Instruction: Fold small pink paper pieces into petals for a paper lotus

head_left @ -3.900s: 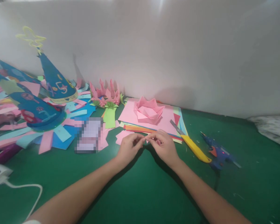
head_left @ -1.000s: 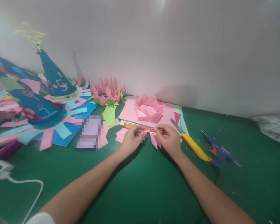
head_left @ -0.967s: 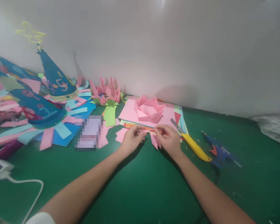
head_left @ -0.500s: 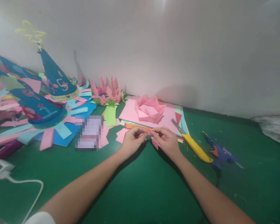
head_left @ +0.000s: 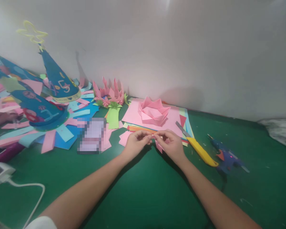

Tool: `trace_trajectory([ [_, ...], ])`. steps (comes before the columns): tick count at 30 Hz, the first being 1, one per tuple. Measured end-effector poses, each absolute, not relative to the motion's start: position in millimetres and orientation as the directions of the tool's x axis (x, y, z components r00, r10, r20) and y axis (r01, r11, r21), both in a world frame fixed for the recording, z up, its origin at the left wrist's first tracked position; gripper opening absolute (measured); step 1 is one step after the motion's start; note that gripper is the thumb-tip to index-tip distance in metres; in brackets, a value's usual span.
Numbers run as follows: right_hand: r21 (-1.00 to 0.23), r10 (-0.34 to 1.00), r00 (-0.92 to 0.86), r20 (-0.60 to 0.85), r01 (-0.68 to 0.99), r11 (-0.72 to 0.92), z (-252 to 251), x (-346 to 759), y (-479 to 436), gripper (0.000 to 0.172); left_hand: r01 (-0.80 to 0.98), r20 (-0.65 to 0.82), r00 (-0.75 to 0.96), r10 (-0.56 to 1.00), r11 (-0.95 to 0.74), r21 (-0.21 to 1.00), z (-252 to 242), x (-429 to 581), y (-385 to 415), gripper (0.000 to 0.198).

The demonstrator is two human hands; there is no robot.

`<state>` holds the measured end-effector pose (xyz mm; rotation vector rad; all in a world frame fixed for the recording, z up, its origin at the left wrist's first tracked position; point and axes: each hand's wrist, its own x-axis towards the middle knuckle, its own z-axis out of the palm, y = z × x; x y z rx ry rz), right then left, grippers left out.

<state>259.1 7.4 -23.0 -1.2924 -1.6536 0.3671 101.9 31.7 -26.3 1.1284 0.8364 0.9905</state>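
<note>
Green tabletop [head_left: 138,194]: one pink paper piece [head_left: 153,136], visible long axis left-right, pinched by both left hand [head_left: 134,145] and right hand [head_left: 172,146].

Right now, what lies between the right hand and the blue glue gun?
In the head view, the yellow cutter lies between the right hand and the glue gun.

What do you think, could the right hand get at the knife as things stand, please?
Probably yes: the knife lies close by the right hand, and nothing seems to cover it. The hand is pinching pink paper, though, so it would likely have to let go first.
</note>
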Motion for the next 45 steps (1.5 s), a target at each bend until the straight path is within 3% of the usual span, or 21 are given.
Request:
trace_trajectory([
  [9, -0.68, 0.846, 0.001, 0.533, 0.596, 0.428, -24.2, 260.3, 6.6, 0.01, -0.216, -0.14, 0.404, 0.904, 0.244, 0.945, -25.9, 100.1, 34.0, 0.034],
  [22, -0.721, 0.89, -0.021, 0.455, 0.579, 0.381, -27.3, 261.4, 7.5, 0.012, -0.08, -0.029, 0.339, 0.94, 0.06, 0.995, -31.6, 103.3, 32.7, 0.021],
  [26, -0.739, 0.906, -0.016, 0.422, 0.573, 0.355, -27.1, 259.5, 6.6, 0.011, 0.033, 0.108, 0.323, 0.94, -0.126, 0.992, -31.8, 101.9, 31.7, 0.013],
  [29, -0.771, 0.919, 0.014, 0.395, 0.55, 0.323, -26.8, 257.3, 6.2, 0.009, 0.185, 0.282, 0.329, 0.901, -0.354, 0.917, -30.8, 100.2, 30.0, 0.006],
  [32, -0.782, 0.923, 0.017, 0.386, 0.536, 0.317, -26.4, 256.1, 6.1, 0.008, 0.266, 0.341, 0.344, 0.875, -0.439, 0.858, -30.4, 99.5, 28.2, 0.006],
  [37, -0.758, 0.917, -0.008, 0.399, 0.559, 0.335, -23.1, 257.4, 5.4, 0.007, 0.235, 0.32, 0.342, 0.884, -0.41, 0.881, -30.7, 99.7, 27.7, 0.007],
  [45, -0.735, 0.887, 0.043, 0.459, 0.579, 0.352, -16.4, 257.4, 3.2, 0.011, 0.112, 0.129, 0.281, 0.951, -0.166, 0.98, -29.7, 100.0, 28.4, 0.018],
])
